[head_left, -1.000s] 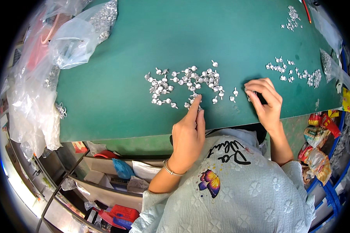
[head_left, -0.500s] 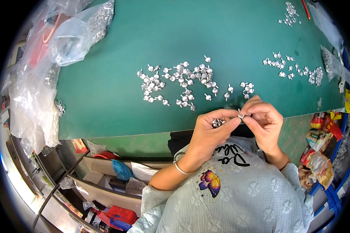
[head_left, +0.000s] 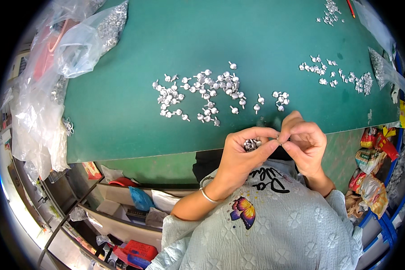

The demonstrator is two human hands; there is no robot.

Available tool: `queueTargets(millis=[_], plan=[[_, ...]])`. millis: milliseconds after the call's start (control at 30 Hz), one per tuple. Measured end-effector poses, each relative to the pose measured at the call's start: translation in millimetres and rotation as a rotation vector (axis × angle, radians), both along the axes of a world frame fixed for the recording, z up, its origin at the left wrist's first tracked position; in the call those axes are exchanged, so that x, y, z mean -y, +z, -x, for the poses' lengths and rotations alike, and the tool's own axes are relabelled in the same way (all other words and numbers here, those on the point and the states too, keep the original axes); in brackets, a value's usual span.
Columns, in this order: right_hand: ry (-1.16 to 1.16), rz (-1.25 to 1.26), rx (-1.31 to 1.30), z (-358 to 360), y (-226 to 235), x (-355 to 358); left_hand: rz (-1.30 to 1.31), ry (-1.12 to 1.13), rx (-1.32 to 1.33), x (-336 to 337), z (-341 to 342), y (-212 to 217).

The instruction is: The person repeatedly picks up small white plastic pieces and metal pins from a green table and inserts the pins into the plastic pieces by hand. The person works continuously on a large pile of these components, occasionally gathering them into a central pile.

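your left hand (head_left: pixel 240 157) had come off the flat green tabletop (head_left: pixel 247 36) to meet your right hand (head_left: pixel 309 148); work seemed shifted to the fingertips, both sets pinching one mostly hidden small silvery metal piece (head_left: pixel 279 141), with rounded silvery metal pieces (head_left: pixel 251 144) cupped in the left.

We see a green table (head_left: pixel 121 130): main pile of metal pieces (head_left: pixel 206 96), small cluster (head_left: pixel 280 101) and further pieces (head_left: pixel 359 83) right of it, plastic bags (head_left: pixel 80 48) left.
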State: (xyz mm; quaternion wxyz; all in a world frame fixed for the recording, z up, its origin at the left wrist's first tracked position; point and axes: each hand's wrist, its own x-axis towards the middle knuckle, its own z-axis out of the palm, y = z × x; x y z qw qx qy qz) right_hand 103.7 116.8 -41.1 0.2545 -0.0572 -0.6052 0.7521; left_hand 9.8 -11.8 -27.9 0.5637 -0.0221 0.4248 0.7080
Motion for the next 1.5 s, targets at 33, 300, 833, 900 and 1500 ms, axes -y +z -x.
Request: queueTargets(millis=[33, 300, 833, 900, 1500], plan=[[0.003, -0.029, -0.009, 0.1, -0.3, -0.3, -0.009, 0.003, 0.027, 0.1, 0.0, 0.5], [-0.047, -0.019, -0.016, -2.3, 2.6, 3.5, 0.014, 0.016, 0.051, -1.9, -2.1, 8.5], [-0.06, 0.068, -0.031, -8.7, 2.9, 4.0, 0.019, 0.023, -0.159, -8.2, -7.6, 9.3], [-0.065, 0.073, -0.033, -9.8, 4.9, 3.6, 0.007, 0.027, -0.192, -9.4, -7.9, 11.2], [-0.235, -0.199, -0.039, -15.9, 39.6, -6.1, -0.137, -0.042, -0.399, -17.8, -9.3, 29.2]])
